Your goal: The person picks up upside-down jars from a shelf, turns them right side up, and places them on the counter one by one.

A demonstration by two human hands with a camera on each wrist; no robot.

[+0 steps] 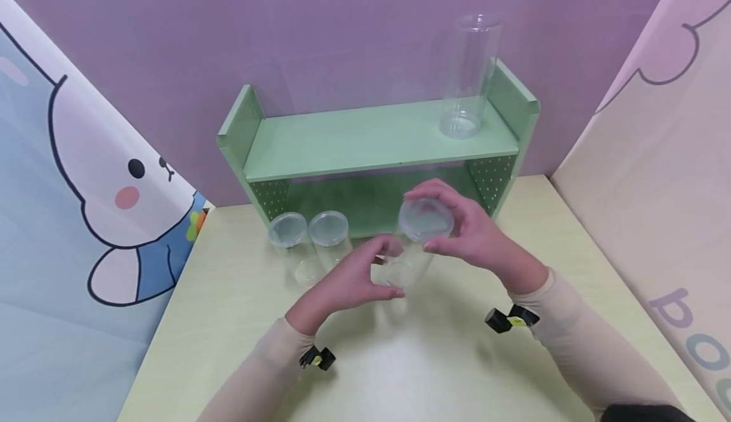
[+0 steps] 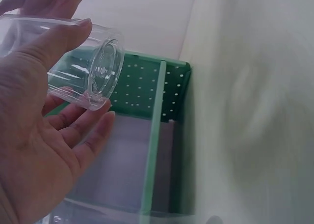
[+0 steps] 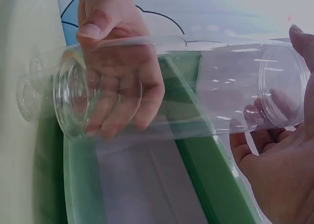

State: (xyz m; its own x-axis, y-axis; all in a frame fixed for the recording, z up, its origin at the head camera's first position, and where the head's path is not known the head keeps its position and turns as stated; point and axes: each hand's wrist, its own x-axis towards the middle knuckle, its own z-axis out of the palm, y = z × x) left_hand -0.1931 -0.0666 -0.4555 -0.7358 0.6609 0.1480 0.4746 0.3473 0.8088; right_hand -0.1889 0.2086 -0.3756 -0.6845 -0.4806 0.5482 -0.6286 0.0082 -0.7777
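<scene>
Both hands hold a tall clear plastic jar with a lid, in front of the shelf. My right hand grips its lidded top, thumb on the near side and fingers round the far side. Lower down, my left hand has its thumb and fingers on either side of the jar near the base. The left wrist view shows the jar's round base raised off the tabletop. Two similar lidded jars, a left one and a right one, stand on the table beside my left hand.
A green two-tier shelf stands at the back of the table. On its upper board, at the right end, stands another clear jar. A purple backdrop rises behind, with printed cloth panels at both sides.
</scene>
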